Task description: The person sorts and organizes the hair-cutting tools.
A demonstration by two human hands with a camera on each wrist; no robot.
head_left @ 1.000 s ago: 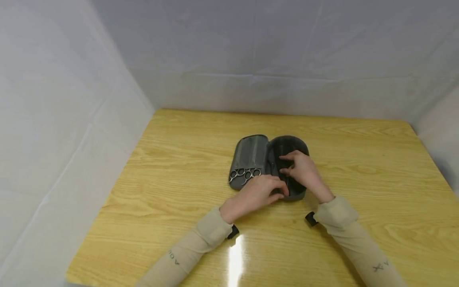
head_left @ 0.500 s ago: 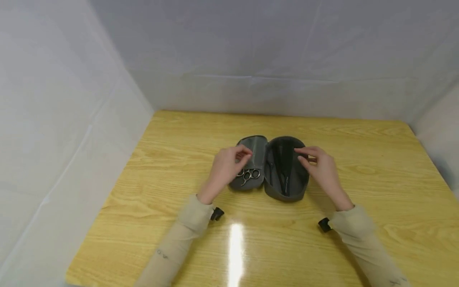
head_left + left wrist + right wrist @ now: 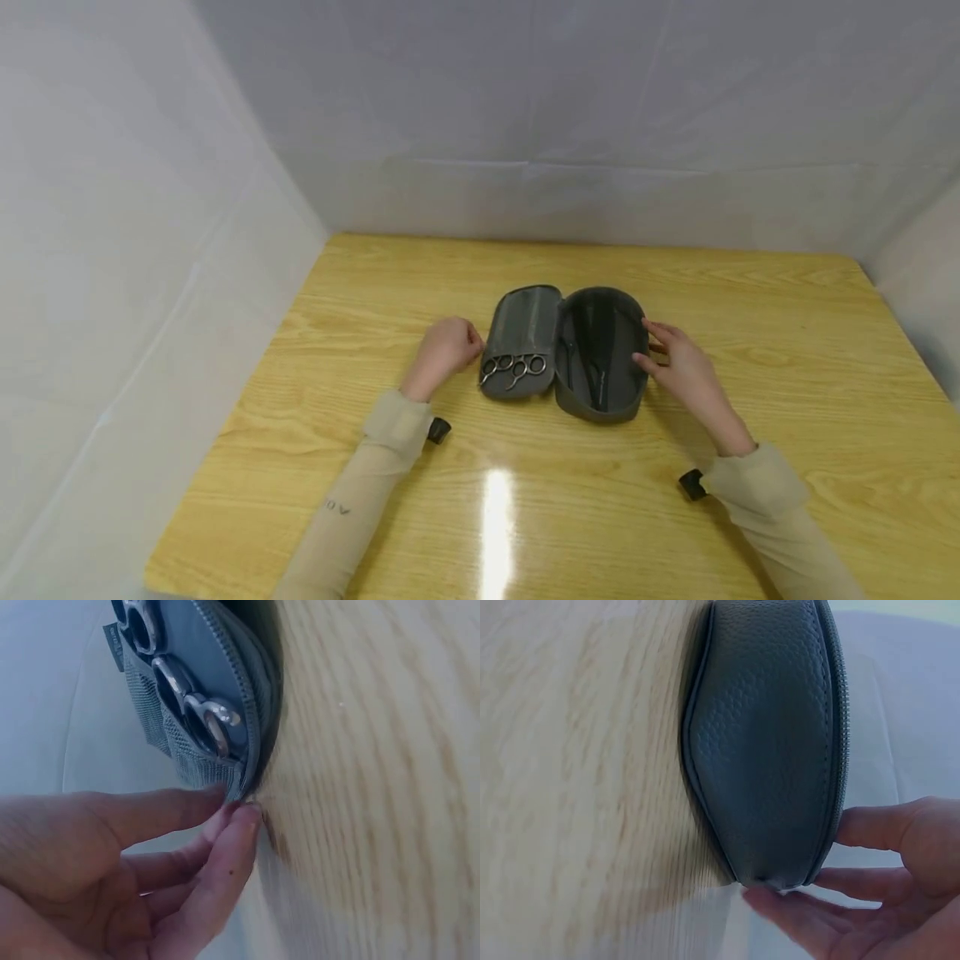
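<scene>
scissor case (image 3: 567, 350) open flat mid-bench (image 3: 375, 350), between hands | left hand (image 3: 444, 350) fingers (image 3: 217, 825) relaxed, touching its left rim | right hand (image 3: 686, 371) fingers (image 3: 795, 915) spread at right wall | long axis near-far | scissors' (image 3: 513, 365) rings nearward

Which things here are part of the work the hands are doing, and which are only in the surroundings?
Part of the work:
- open grey zip case
- scissors in the case's left half
- left hand, fingertips at the case's left edge
- right hand, fingers at the right half's rim

Only in the surroundings:
- wooden table
- white sheeting around the table
</scene>
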